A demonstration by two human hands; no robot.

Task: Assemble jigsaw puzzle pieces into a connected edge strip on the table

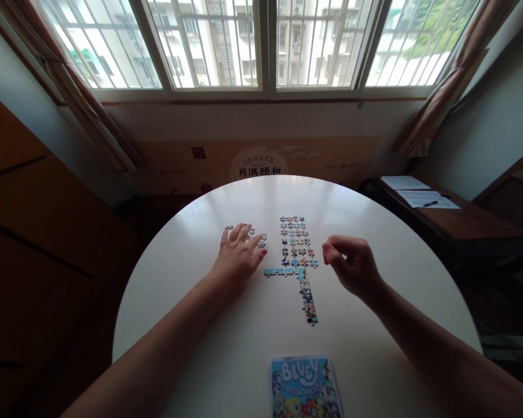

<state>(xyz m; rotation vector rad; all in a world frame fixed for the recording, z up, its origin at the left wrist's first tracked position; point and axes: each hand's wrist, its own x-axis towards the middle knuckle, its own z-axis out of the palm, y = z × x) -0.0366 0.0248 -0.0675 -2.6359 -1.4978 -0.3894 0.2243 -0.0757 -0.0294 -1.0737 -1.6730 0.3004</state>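
Observation:
On the round white table (226, 348), my left hand (239, 253) lies flat with fingers spread over a few loose puzzle pieces (260, 240). To its right, several loose pieces (295, 241) are laid out in neat rows. Below them runs a joined strip of pieces (305, 293), with a short blue arm pointing left. My right hand (351, 264) hovers just right of the rows, fingers curled in a pinch; whatever it may hold is too small to make out.
A blue puzzle box (305, 388) lies at the table's near edge. A dark side table (453, 217) with papers and a pen stands at the right. Behind the table are a low wall and barred windows with curtains.

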